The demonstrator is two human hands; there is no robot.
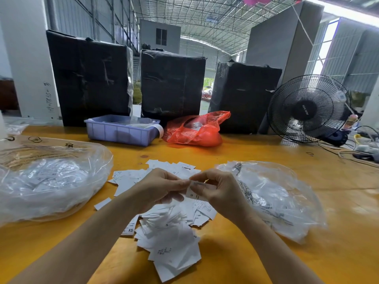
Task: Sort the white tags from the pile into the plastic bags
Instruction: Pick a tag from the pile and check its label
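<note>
A pile of white tags (pixel 170 232) lies spread on the yellow table (pixel 246 152), right in front of me. My left hand (pixel 159 187) and my right hand (pixel 217 191) meet above the pile. Both pinch white tags (pixel 192 194) between fingers and thumbs; one tag shows the letter S. A clear plastic bag (pixel 47 181) holding white tags lies at the left. Another clear plastic bag (pixel 272 197) with tags lies at the right, close to my right hand.
At the back of the table stand a lilac plastic bin (pixel 121 130), a red plastic bag (pixel 196 130) and three black-wrapped boxes (pixel 172 85). A black fan (pixel 307 109) and cables (pixel 356 152) sit at the far right.
</note>
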